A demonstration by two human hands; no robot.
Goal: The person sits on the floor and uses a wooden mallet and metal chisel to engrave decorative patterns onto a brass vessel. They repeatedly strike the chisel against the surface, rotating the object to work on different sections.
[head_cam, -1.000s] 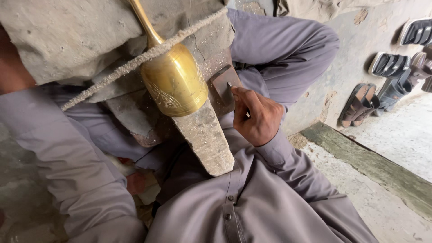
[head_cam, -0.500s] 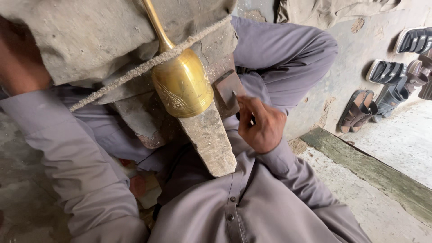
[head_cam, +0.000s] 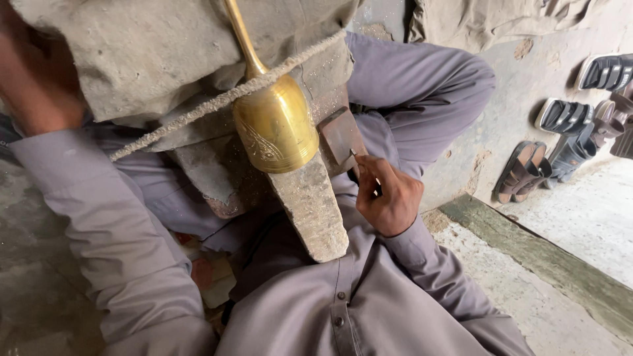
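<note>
A brass bell-shaped cup (head_cam: 275, 126) with an engraved pattern and a long thin stem lies mouth-down on a rough grey wedge block (head_cam: 310, 207) that slants over my lap. A grey cloth (head_cam: 151, 59) with a frayed edge hangs over the block's upper part. My right hand (head_cam: 390, 198) is closed around a thin metal tool (head_cam: 356, 158), whose tip is next to a small flat metal block (head_cam: 339, 135) just right of the cup. My left hand (head_cam: 33, 76) is raised at the upper left, blurred and half out of frame; what it holds is hidden.
Several dark sandals (head_cam: 567, 132) lie by the wall at the right. A worn green wooden sill (head_cam: 547, 264) runs across the concrete floor at the lower right. My bent knee in grey cloth (head_cam: 428, 86) is behind the cup.
My right hand has dropped a little lower beside the metal block. My left hand has come further into view at the upper left. The cup has barely shifted.
</note>
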